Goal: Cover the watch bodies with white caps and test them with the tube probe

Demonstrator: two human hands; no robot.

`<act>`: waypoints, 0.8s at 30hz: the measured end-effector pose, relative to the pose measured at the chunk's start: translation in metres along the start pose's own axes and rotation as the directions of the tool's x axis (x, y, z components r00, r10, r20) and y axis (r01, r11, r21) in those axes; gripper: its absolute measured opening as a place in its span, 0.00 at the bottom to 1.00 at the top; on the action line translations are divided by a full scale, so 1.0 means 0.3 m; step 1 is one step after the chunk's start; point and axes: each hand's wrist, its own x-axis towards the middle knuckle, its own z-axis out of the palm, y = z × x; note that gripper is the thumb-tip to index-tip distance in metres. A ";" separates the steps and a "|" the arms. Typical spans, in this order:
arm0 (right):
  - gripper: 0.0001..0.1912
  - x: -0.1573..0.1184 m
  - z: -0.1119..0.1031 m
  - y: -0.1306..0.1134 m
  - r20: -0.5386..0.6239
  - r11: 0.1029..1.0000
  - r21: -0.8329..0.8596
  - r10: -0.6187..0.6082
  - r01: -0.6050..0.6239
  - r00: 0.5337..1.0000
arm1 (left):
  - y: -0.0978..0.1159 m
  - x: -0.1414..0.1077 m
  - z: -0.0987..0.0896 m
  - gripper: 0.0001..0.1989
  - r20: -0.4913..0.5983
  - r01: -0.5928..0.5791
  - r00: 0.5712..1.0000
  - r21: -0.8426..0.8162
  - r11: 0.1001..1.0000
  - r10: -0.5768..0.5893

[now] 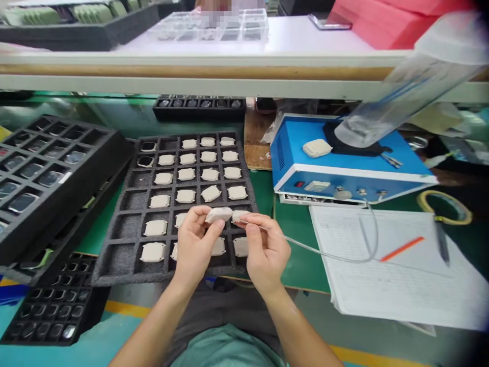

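My left hand (196,242) pinches a small cream-coloured case (219,214) by its edge, above the front part of a dark grey foam tray (126,252). Close on its right, my right hand (267,247) has thumb and fingers closed on the end of a thin clear tube (328,252). The tube's tip is too small to make out. Several similar cream cases lie in the tray's compartments, one of them (211,193) turned askew. Two dark-faced pieces (148,146) sit in the tray's back left compartments.
On the right stands a blue box-shaped machine (301,142) with a cream case (317,148) on top, and the tube curves from its front. Papers (344,285), an orange stick (403,248), a pen (442,242) and a tape roll (464,211) lie nearby. Stacked black trays (110,153) stand left. A shelf (229,86) crosses behind.
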 end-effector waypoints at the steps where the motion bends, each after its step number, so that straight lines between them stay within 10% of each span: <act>1: 0.07 0.000 -0.001 0.002 0.004 1.000 0.003 -0.001 0.001 1.000 | -0.013 -0.006 0.013 0.15 -0.019 -0.017 1.000 -0.023 1.000 0.017; 24: 0.08 0.000 -0.002 0.004 0.020 1.000 -0.017 -0.004 0.004 1.000 | -0.055 -0.032 0.015 0.15 -0.129 -0.104 0.987 -0.028 0.994 0.099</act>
